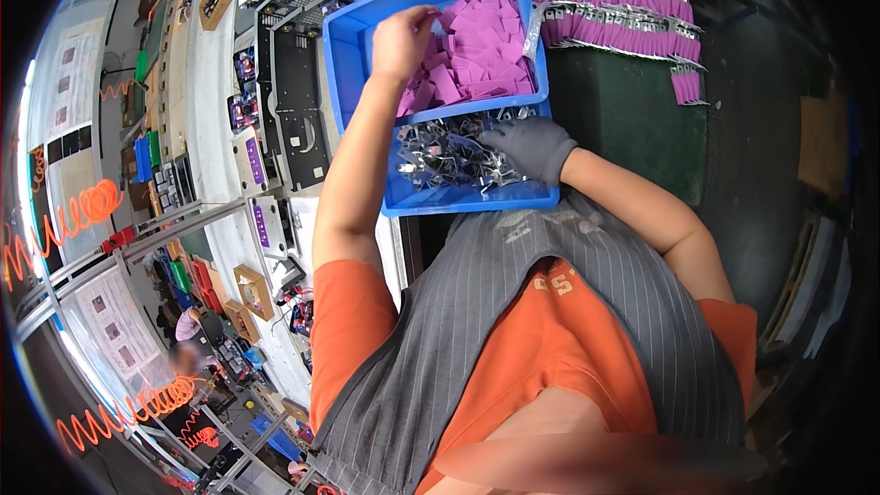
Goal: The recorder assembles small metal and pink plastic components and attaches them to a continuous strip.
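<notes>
A big blue bin (353, 55) sits on the dark green table (623, 119), close to the body so both hands reach in easily. Under the left hand (401, 41) lies a heap of purple slips (481, 50); its bare fingers curl in and seem to pinch one. The gloved right hand (534, 147) rests on shiny metal clips (440, 158), fingers bent among them; whether it holds one, I cannot tell. Beyond the fingers, finished purple pieces (614, 18) lie in neat rows.

Both hands reach into a blue bin (346, 55): left hand (401, 39) on purple pads (481, 50), gloved right hand (534, 147) on metal clips (440, 156).
</notes>
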